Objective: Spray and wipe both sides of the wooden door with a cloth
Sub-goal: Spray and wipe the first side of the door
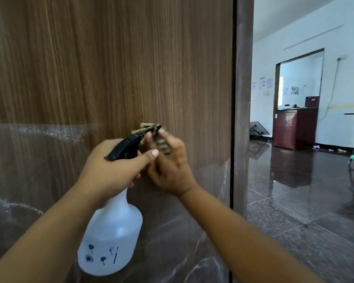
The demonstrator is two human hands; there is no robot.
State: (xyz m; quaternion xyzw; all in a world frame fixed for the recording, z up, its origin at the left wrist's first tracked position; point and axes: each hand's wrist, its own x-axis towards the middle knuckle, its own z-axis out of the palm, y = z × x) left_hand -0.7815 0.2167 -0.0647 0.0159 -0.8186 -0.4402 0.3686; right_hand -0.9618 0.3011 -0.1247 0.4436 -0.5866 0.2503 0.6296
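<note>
Filling most of the view: wooden door [110, 68], close up, lower part under clear film with spray droplets on it. Door edge at right, room with dark glossy floor [305, 201] beyond. White bottle [112, 237], black trigger head, hangs from left hand [112, 170], fingers wrapped round the neck, thumb pointing right. Right hand [170, 170] just beside it, touching left thumb, fingers closed on a small brownish cloth [157, 137] against the door. Cloth blurred; can't tell its fold. Nozzle points at cloth.
</note>
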